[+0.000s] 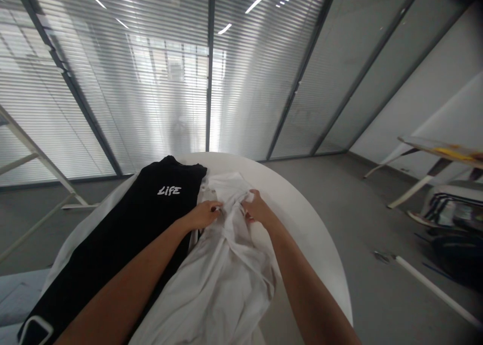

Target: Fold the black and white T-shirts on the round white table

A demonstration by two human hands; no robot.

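Observation:
A crumpled white shirt (pixel 226 274) lies down the middle of a round white table (pixel 309 219). My left hand (pixel 206 213) pinches a fold of the white cloth near the collar end, fingers closed. My right hand (pixel 256 208) grips the same cloth a little to the right, fingers curled into the fabric. A black garment (pixel 124 234) with the white word "LIFE" lies flat to the left, its edge beside my left hand.
Glass walls with closed blinds (pixel 169 73) stand behind the table. A white ladder-like frame (pixel 33 159) leans at the left. At the right are a tilted table (pixel 441 151), a black bag (pixel 456 219) and a white tube (pixel 433 287) on the grey floor.

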